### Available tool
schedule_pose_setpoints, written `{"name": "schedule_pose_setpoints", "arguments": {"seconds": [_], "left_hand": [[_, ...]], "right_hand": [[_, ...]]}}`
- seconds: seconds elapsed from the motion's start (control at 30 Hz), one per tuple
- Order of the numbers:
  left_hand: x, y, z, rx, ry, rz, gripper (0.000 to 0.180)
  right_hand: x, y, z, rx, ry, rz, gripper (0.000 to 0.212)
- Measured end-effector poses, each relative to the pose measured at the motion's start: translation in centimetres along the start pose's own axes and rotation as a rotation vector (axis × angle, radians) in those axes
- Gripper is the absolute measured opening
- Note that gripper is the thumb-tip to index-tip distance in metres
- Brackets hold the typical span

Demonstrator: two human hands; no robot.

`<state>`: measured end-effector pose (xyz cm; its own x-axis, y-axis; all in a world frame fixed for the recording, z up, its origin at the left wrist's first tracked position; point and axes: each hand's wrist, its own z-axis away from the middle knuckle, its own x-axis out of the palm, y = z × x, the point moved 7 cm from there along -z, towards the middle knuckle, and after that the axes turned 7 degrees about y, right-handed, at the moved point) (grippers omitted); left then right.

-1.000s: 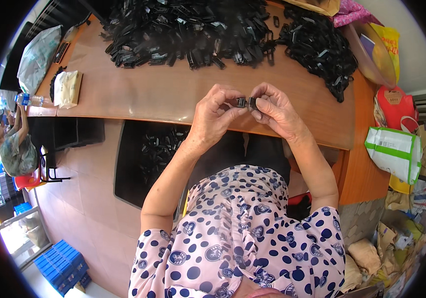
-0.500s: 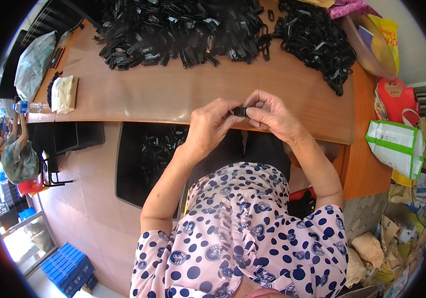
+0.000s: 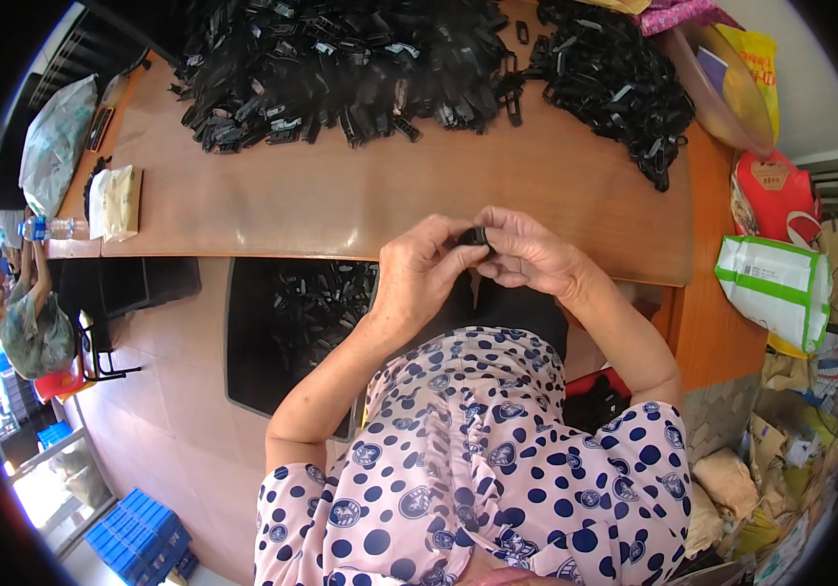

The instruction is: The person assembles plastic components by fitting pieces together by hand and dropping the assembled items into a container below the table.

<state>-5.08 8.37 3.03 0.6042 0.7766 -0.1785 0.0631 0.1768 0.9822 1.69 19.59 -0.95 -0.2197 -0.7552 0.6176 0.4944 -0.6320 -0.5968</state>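
Both hands meet at the front edge of the brown wooden table (image 3: 272, 210). Between them is a small black plastic part (image 3: 473, 236), mostly covered by fingers, so its exact kind is unclear. My left hand (image 3: 426, 269) pinches it from the left with thumb and forefinger. From the other side my right hand (image 3: 526, 249) grips it, thumb and fingers closed. Farther back on the table lies a large heap of black plastic parts (image 3: 341, 73). A smaller heap of black looped parts (image 3: 619, 88) sits to its right.
Below the table edge at left stands a black bin (image 3: 253, 337) with several black parts inside. A tissue pack (image 3: 116, 203) and a water bottle (image 3: 53, 229) are at the table's left end. Bags (image 3: 770, 293) crowd the right side. Another person (image 3: 33, 322) sits far left.
Both hands have shifted slightly down in the picture, along with the table. The black part has turned in my fingers, and both hands still hold it.
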Motion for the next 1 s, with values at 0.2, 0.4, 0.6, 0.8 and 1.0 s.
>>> {"name": "schedule_pose_setpoints", "arguments": {"seconds": [0.2, 0.4, 0.6, 0.8, 1.0], "left_hand": [[1.4, 0.2, -2.0, -0.173, -0.112, 0.497, 0.019], [3.0, -0.6, -3.8, -0.161, -0.074, 0.649, 0.025], [0.9, -1.7, -6.5, -0.099, 0.057, 0.445, 0.015], [-10.4, -1.6, -10.9, 0.277, 0.596, -0.573, 0.023], [-11.5, -5.1, -13.1, 0.133, 0.484, -0.492, 0.031]], "right_hand": [[2.5, -1.8, 0.7, -0.164, -0.225, 0.140, 0.066], [-0.4, -1.3, -0.8, -0.213, -0.154, 0.028, 0.056], [-3.0, -7.6, -1.0, -0.470, 0.345, 0.812, 0.038], [-5.3, -14.9, -3.0, -0.983, 0.855, 1.708, 0.045], [-8.5, -15.8, -5.0, -0.998, 0.799, 1.413, 0.037]]}}
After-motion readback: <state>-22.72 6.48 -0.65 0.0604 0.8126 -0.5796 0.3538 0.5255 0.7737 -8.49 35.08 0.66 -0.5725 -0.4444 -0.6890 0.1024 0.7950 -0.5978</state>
